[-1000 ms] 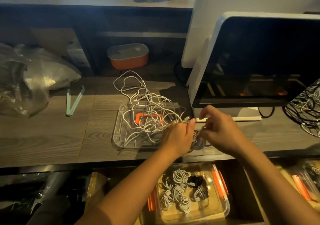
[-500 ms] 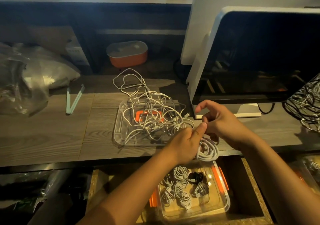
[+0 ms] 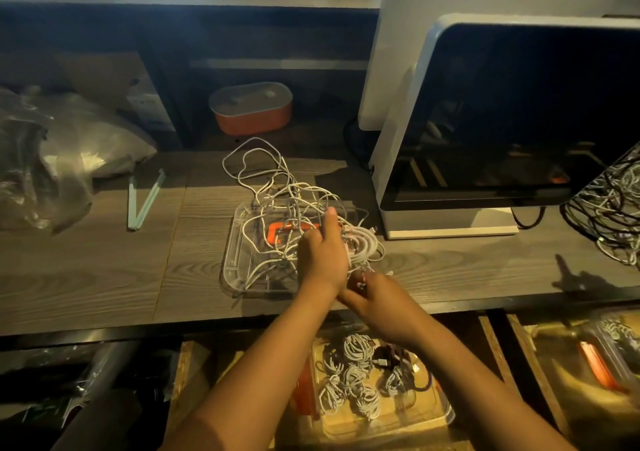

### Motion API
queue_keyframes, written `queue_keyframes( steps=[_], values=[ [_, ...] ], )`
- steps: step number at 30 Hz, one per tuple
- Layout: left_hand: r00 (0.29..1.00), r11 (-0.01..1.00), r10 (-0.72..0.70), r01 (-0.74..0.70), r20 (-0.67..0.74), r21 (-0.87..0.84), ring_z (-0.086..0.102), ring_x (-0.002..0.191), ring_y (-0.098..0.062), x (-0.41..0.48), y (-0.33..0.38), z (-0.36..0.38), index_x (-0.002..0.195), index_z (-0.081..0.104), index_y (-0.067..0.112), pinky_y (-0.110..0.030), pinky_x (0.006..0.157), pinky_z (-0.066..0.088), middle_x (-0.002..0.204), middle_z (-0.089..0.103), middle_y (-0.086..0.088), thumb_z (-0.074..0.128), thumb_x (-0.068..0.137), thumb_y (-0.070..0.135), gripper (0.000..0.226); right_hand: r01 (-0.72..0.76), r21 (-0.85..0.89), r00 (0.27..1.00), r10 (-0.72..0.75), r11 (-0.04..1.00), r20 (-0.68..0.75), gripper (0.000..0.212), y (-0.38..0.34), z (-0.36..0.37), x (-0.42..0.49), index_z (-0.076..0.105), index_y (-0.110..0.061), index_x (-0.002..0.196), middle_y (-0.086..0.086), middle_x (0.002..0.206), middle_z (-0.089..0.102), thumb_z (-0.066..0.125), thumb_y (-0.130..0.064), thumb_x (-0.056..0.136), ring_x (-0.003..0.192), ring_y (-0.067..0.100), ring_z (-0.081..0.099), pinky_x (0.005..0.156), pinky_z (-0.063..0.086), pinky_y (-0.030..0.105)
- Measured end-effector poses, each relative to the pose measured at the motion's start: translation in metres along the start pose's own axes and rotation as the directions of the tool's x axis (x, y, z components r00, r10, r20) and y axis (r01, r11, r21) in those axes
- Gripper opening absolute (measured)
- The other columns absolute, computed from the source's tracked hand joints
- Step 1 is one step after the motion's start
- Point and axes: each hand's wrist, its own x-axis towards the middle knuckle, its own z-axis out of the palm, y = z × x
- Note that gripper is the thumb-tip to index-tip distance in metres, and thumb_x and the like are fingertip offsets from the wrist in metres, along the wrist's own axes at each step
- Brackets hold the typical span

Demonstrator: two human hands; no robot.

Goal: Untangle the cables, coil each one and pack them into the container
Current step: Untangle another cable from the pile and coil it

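Bare desk [image 3: 97, 277] is lying open left of the clear tray [image 3: 230, 260], with a green clip [image 3: 143, 197] and plastic bags [image 3: 52, 159] sitting farther left. The monitor [image 3: 519, 121] is standing just beside the tangled cables [image 3: 273, 187], and the left hand [image 3: 323, 253] and right hand [image 3: 377, 300], holding a coiled cable [image 3: 365, 242], are filling the gap between. The forearms [image 3: 263, 364] are crossing above the open container [image 3: 398, 423] below.

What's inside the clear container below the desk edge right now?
Several coiled white cables and one dark cable lie in the clear container. The left forearm and right forearm cover its sides, so anything there is hidden.
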Motion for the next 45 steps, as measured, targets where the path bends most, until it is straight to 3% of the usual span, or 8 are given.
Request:
queue_keyframes(
  steps=[7,13,20,26,30,34,37,45],
  values=[
    [0.963,0.843,0.254,-0.174,-0.092,0.508,0.046,0.058,-0.022,0.016,-0.018,0.004,0.063,0.062,0.004,-0.028,0.054,0.027,0.059,0.048,-0.005,0.031,0.1,0.034,0.057,0.018,-0.373,1.0,-0.007,0.928,0.03,0.02,-0.014,0.001,0.002,0.055,-0.01,0.104,0.013,0.106,0.063,0.042,-0.022,0.095,0.092,0.027,0.059,0.075,0.048,0.038],
    [0.945,0.641,0.199,-0.325,0.258,0.696,0.04,0.054,-0.014,0.013,-0.03,0.0,0.078,0.065,0.007,-0.028,0.052,0.026,0.061,0.047,-0.002,0.025,0.102,0.037,0.056,0.081,-0.558,0.995,-0.1,0.826,-0.005,0.018,-0.022,-0.034,-0.001,0.061,-0.022,0.095,-0.001,0.09,0.063,0.045,-0.029,0.097,0.081,0.013,0.058,0.076,0.051,0.031],
    [0.913,0.943,0.126,-0.232,0.389,0.238,0.04,0.048,-0.015,-0.005,-0.033,0.0,0.047,0.042,0.018,-0.03,0.055,0.028,0.045,0.039,0.003,0.033,0.101,0.031,0.056,0.058,0.064,0.995,-0.062,0.996,0.073,0.007,-0.014,-0.075,0.002,0.062,-0.013,0.08,-0.008,0.069,0.064,0.069,-0.012,0.081,0.061,0.001,0.059,0.057,0.047,0.016],
    [0.9,1.0,0.03,-0.026,0.436,-0.015,0.056,0.068,-0.018,-0.013,-0.025,-0.001,0.072,0.066,0.005,-0.039,0.077,0.046,0.067,0.06,-0.01,0.041,0.098,0.04,0.05,-0.019,0.56,0.973,-0.114,0.828,0.201,0.022,0.014,-0.073,0.005,0.067,-0.014,0.074,0.002,0.061,0.054,0.081,-0.03,0.067,0.048,0.007,0.046,0.044,0.039,0.016],
    [0.923,0.979,-0.047,0.119,0.381,-0.167,0.058,0.057,-0.013,-0.016,-0.023,0.002,0.059,0.06,0.018,-0.03,0.061,0.045,0.054,0.059,0.003,0.046,0.093,0.047,0.047,-0.089,0.722,0.982,-0.063,0.687,0.181,0.021,0.021,-0.056,0.004,0.066,-0.015,0.077,0.006,0.062,0.05,0.07,-0.035,0.076,0.041,0.006,0.043,0.04,0.038,0.015],
    [0.974,0.956,-0.191,0.213,0.122,-0.201,0.058,0.071,-0.017,-0.013,-0.014,0.003,0.075,0.055,0.02,-0.03,0.069,0.043,0.073,0.061,-0.002,0.043,0.095,0.047,0.036,-0.074,0.46,0.995,0.038,0.885,0.088,0.021,0.008,-0.026,-0.003,0.057,-0.015,0.082,-0.004,0.061,0.049,0.044,-0.022,0.097,0.046,0.004,0.043,0.047,0.038,0.018],
    [0.998,0.998,-0.005,0.009,-0.07,0.063,0.044,0.053,-0.015,-0.005,-0.009,0.006,0.052,0.044,0.017,-0.03,0.056,0.032,0.052,0.045,0.0,0.036,0.099,0.041,0.053,0.026,0.026,0.998,-0.027,0.999,0.049,0.02,-0.001,0.001,-0.002,0.052,-0.023,0.082,-0.006,0.069,0.053,0.042,-0.021,0.099,0.057,0.004,0.051,0.06,0.045,0.031],
    [0.909,0.665,0.41,-0.358,0.08,0.655,0.04,0.049,-0.022,0.011,-0.022,-0.005,0.06,0.062,0.007,-0.028,0.047,0.017,0.052,0.04,0.0,0.039,0.098,0.031,0.05,0.075,-0.577,0.972,-0.189,0.813,-0.139,0.021,-0.013,-0.011,-0.008,0.06,-0.025,0.1,-0.004,0.076,0.06,0.04,-0.023,0.094,0.07,0.017,0.059,0.063,0.049,0.029]
  ],
)
